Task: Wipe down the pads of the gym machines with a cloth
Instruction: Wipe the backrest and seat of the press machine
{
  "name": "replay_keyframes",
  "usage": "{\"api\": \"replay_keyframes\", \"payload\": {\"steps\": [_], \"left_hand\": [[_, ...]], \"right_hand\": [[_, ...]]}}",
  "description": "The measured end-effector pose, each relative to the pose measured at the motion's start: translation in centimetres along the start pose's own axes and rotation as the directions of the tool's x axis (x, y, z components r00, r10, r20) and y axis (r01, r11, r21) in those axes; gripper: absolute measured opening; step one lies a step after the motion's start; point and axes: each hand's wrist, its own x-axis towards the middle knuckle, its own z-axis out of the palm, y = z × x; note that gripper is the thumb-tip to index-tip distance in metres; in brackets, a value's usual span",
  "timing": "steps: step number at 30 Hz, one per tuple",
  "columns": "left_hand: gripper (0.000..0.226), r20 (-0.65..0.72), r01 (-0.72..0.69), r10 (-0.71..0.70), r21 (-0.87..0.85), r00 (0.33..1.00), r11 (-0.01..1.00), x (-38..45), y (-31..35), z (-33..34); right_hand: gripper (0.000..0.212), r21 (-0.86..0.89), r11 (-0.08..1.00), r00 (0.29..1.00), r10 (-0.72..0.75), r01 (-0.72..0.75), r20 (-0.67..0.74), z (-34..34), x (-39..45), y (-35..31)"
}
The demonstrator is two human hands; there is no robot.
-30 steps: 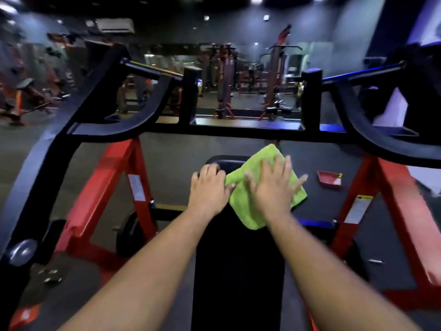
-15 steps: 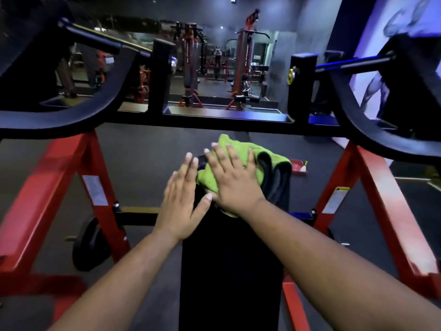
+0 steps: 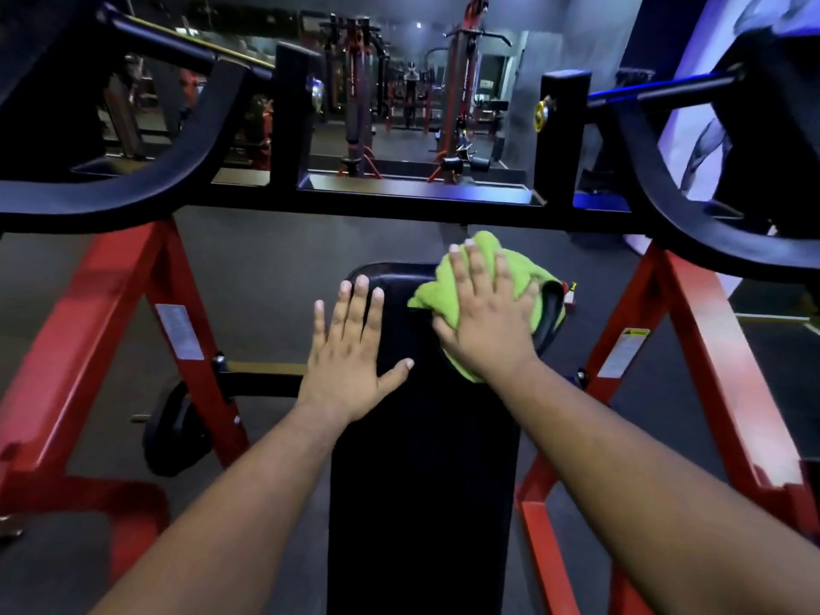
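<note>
Wiping step: right hand [image 3: 488,321] flat, pressing cloth [image 3: 483,264] on pad [image 3: 421,459] top; left hand [image 3: 350,348] flat, bracing; next likely strokes down the pad

A dim gym: dark rubber floor [image 3: 275,259], red steel frame legs [image 3: 133,304] left and right under black curved arms [image 3: 133,197]. Far off, red-and-black machines [image 3: 359,104] stand in rows. A pale mural wall [image 3: 692,139] glows bluish at right.

Cloth [image 3: 479,277] partly under hand [image 3: 488,326]
</note>
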Motion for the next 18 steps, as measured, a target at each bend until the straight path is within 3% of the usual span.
{"api": "replay_keyframes", "payload": {"steps": [6,10,13,15,18], "left_hand": [[0.102,0.033,0.016,-0.017,0.046,0.999,0.999,-0.1,0.3,-0.5],[0.103,0.034,0.031,-0.033,0.045,0.999,0.998,-0.1,0.5,-0.2],[0.103,0.027,0.03,-0.031,0.038,0.999,0.999,0.0,0.5,-0.2],[0.102,0.047,0.041,-0.044,0.047,0.998,0.998,0.0,0.6,-0.4],[0.103,0.06,0.039,-0.042,0.052,0.997,0.998,0.0,0.7,-0.6]], "right_hand": [[0.105,-0.123,0.973,0.974,-0.206,0.194,-0.092,2.4,-6.6,5.0],[0.108,-0.126,0.977,0.984,-0.175,0.172,-0.011,2.0,-4.8,5.6],[0.103,0.074,0.996,0.998,-0.051,0.049,0.032,-0.1,-0.4,3.4],[0.099,0.129,0.991,0.999,0.025,-0.02,-0.03,0.3,-1.3,2.5],[0.1,0.069,0.997,0.995,0.042,-0.035,-0.095,4.0,-7.9,1.9]]}}
